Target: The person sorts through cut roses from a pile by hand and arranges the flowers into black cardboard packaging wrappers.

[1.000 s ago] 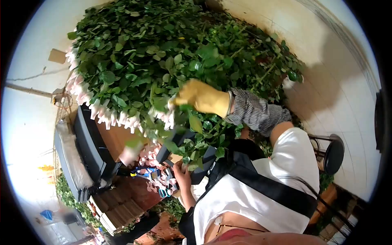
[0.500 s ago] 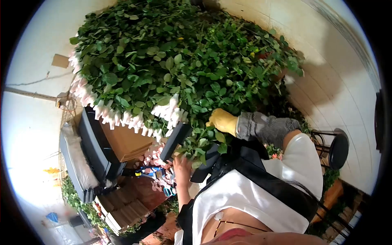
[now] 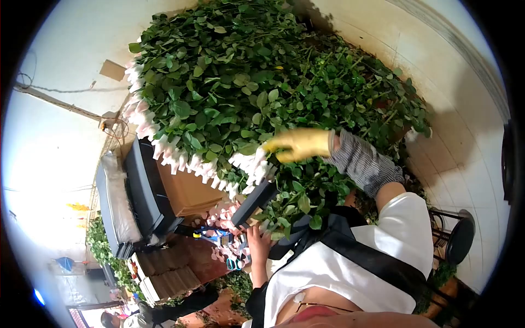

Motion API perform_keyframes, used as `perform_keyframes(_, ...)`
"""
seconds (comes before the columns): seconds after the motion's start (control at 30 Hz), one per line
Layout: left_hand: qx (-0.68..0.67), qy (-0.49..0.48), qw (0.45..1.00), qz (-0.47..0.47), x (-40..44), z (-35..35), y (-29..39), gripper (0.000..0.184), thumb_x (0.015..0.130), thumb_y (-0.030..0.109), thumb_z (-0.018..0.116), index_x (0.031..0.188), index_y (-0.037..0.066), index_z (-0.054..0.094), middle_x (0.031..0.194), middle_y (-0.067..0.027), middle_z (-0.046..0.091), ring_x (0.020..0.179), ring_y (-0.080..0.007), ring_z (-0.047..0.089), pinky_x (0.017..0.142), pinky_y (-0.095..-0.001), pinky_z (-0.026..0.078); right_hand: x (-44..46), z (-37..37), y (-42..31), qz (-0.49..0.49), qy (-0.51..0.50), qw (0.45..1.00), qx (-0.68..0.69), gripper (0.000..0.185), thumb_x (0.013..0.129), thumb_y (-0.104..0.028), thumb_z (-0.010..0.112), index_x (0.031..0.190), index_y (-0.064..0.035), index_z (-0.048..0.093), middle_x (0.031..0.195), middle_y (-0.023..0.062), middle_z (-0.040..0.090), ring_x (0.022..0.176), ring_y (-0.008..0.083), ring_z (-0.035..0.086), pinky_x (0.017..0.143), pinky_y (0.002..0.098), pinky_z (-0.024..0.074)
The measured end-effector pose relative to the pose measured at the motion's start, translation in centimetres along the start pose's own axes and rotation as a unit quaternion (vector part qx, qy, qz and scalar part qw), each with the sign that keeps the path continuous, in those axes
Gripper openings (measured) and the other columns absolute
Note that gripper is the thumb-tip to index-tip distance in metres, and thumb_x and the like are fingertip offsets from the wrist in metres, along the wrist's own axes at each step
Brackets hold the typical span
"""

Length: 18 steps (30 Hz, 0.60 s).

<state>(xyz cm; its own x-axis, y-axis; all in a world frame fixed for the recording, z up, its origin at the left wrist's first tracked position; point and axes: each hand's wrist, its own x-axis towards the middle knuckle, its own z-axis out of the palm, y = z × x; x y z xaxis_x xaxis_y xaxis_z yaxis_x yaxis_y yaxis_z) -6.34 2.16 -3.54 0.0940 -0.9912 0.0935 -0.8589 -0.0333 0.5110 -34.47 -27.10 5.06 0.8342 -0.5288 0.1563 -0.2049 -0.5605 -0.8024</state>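
Note:
A large heap of leafy green stems, which look like roses point(image 3: 219, 82), fills the upper middle, with pale pink-white sleeved heads point(image 3: 186, 164) along its lower left edge. My right hand point(image 3: 301, 145), in a yellow glove, reaches over the leaves with fingers apart, blurred by motion. Its fingertips are next to a small cluster of pale heads point(image 3: 251, 164). Below that cluster lies a long black block point(image 3: 254, 202). My bare left hand point(image 3: 258, 240) is closed just under the block, beside leafy stems point(image 3: 290, 213); its fingertips and what they hold are hidden.
Pale pink pieces point(image 3: 224, 218) lie with blue-handled scissors point(image 3: 233, 264) left of my left hand. Black boxes point(image 3: 145, 186), brown cardboard point(image 3: 183, 188) and stacked cardboard point(image 3: 169, 281) stand further left. A black stool point(image 3: 459, 240) stands right. Another person point(image 3: 112, 320) is at lower left.
My right hand has moved from the leaves toward the pale heads, and its fingers have spread. The whole view has shifted, and my left hand stays by the black block.

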Motion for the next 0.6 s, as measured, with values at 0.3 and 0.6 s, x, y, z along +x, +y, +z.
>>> perform_keyframes(0.3, 0.003, 0.013, 0.996, -0.083, -1.2, 1.0, 0.0, 0.06, 0.075, 0.006, 0.077, 0.13, 0.005, 0.055, 0.114, -0.0178, 0.056, 0.099, -0.0365, 0.058, 0.087, -0.0435, 0.049, 23.4, -11.6, 5.7, 0.097, 0.211, 0.882, -0.411, 0.03, 0.085, -0.011, 0.066, 0.116, -0.011, 0.067, 0.095, 0.0095, 0.071, 0.091, 0.0271, 0.069, 0.082, 0.0407, 0.0536)
perform_keyframes(0.6, -0.011, 0.009, 0.993, -0.115, -1.0, 0.9, 0.5, 0.058, 0.076, 0.008, 0.079, 0.129, 0.005, 0.057, 0.114, -0.0186, 0.056, 0.102, -0.0385, 0.058, 0.088, -0.0433, 0.049, 20.4, -4.4, 7.4, 0.118, 0.228, 0.829, -0.497, 0.053, 0.083, -0.011, 0.058, 0.136, -0.0064, 0.055, 0.096, 0.0117, 0.072, 0.091, 0.0282, 0.068, 0.092, 0.0389, 0.0478)
